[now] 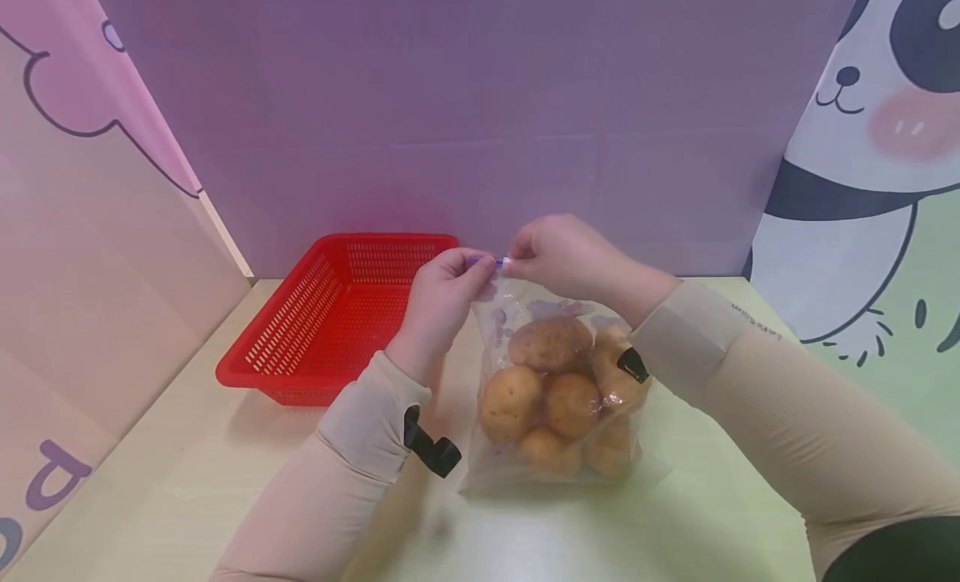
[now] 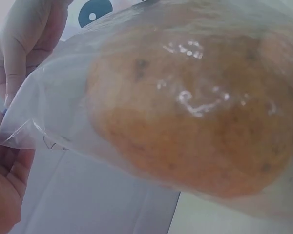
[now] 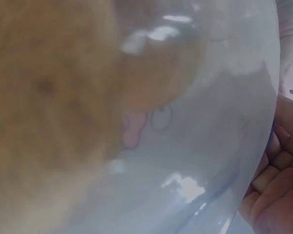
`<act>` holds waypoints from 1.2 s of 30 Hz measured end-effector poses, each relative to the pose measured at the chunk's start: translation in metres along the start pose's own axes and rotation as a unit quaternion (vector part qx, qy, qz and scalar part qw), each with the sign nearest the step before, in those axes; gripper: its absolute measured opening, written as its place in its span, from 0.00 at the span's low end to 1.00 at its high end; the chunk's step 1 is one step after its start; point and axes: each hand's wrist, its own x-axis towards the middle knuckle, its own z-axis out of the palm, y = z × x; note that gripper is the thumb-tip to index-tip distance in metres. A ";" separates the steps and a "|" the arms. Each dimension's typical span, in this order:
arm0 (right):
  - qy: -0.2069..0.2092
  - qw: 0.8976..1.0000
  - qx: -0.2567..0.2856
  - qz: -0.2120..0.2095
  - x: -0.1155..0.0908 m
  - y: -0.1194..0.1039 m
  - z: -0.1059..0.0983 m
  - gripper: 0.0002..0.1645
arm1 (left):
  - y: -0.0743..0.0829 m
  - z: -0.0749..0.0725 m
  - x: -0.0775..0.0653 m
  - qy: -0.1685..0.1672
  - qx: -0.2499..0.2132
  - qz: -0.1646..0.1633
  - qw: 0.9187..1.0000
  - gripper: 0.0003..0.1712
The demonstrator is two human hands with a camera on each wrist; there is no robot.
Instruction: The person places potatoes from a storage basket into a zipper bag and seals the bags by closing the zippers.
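A clear plastic zip bag (image 1: 480, 475) holds several brown potatoes (image 1: 512, 405) and hangs from both hands, its bottom close to the table. My left hand (image 1: 442, 294) pinches the bag's top left corner between thumb and fingers, at the purple zip strip (image 1: 483, 260). Right beside it, my right hand (image 1: 566, 253) pinches the same top edge at a small white piece (image 1: 507, 265) on the strip. One large potato (image 2: 190, 117) fills much of the left wrist view behind the film. Part of my right hand (image 3: 278, 190) shows past the bag's edge in the right wrist view.
A red perforated plastic basket (image 1: 243, 372) stands on the pale table (image 1: 165, 499), left of the bag. Behind rises a purple backdrop (image 1: 480, 107), with a printed panda panel (image 1: 847, 257) at the right and a pink printed panel (image 1: 97, 257) at the left.
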 end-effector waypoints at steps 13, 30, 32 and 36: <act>0.005 0.999 0.025 -0.037 -0.003 0.005 0.000 0.15 | -0.005 0.006 0.001 0.026 -0.024 0.028 0.999 0.07; 0.002 0.999 0.043 -0.011 -0.003 0.004 -0.001 0.10 | -0.004 0.007 0.001 0.036 -0.040 0.037 0.998 0.08; 0.004 0.999 0.050 -0.002 -0.003 0.004 -0.001 0.10 | -0.004 0.007 0.000 0.036 -0.034 0.032 0.998 0.10; 0.009 0.999 0.048 0.000 -0.003 0.004 -0.001 0.10 | -0.003 0.007 0.000 0.035 -0.028 0.020 0.999 0.11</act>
